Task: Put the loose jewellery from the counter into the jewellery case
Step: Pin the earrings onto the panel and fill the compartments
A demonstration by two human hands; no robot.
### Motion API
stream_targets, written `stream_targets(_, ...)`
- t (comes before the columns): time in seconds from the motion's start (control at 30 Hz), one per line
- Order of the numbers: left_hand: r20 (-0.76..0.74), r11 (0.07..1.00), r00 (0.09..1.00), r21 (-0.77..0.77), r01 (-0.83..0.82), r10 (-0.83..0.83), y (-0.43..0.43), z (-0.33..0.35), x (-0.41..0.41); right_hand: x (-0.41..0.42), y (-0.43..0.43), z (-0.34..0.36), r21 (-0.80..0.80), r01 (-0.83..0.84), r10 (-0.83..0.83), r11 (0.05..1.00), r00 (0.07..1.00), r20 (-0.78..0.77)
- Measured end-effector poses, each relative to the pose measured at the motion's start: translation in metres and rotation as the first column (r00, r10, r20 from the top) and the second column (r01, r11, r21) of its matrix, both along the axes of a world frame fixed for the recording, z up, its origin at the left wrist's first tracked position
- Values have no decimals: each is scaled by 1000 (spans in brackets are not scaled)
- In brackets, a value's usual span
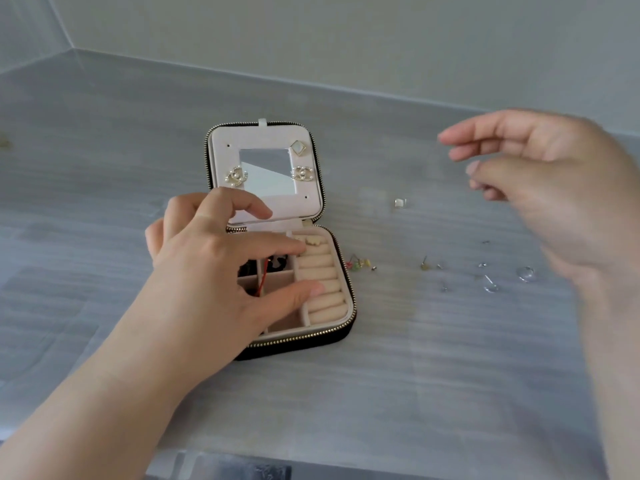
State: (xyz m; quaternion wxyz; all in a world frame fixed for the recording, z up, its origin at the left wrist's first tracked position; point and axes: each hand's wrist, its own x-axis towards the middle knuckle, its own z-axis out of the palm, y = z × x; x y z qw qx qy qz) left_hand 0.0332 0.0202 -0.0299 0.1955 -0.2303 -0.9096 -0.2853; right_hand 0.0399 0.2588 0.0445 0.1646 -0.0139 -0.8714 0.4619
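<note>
the jewellery case [313,337] lies open on the grey worktop [381,393], near the middle, and its lid [221,140] stands up behind with a small mirror [266,169]. three earrings are pinned on the lid: two pearl ones [237,175] beside the mirror and a diamond-shaped one [298,148] at its corner. the left hand [221,268] is spread over the compartments, not clenched and grasping nothing. its fingertips rest on the ring rolls [323,271], and it hides most of the left side of the case. a red string [264,278] and something dark show under it. the right hand [540,181] is raised at the right and blurred; i cannot tell if its half-curled fingers pinch something. the loose jewellery is on the worktop right of the case: a square stud [400,202], small coloured pieces [360,264] and clear pieces [526,273], too small to name.
</note>
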Motion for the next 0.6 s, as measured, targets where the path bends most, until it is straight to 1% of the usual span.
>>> stream_targets(0.1,-3,1000,1000,-14,1,-1,1,-2,0,8,12,15,135,-150,125,979,976,180)
stream_targets(0.17,-5,1000,1000,4,3,-3,2,-3,0,8,17,13,217,-214,149,952,948,282)
stream_targets(0.2,-12,1000,1000,12,7,-7,3,-3,-1,8,19,8,241,-223,144,945,941,308)
stream_targets(0.3,-40,999,999,37,24,-23,3,-5,-2,5,25,-18,310,-195,98,930,948,304)
stream_targets(0.4,-29,998,999,52,27,-25,2,-6,-3,2,28,-41,292,-145,55,945,954,293)
stream_targets(0.6,-9,999,1000,44,20,-19,0,-7,-6,-3,26,-49,307,-225,129,925,945,302)
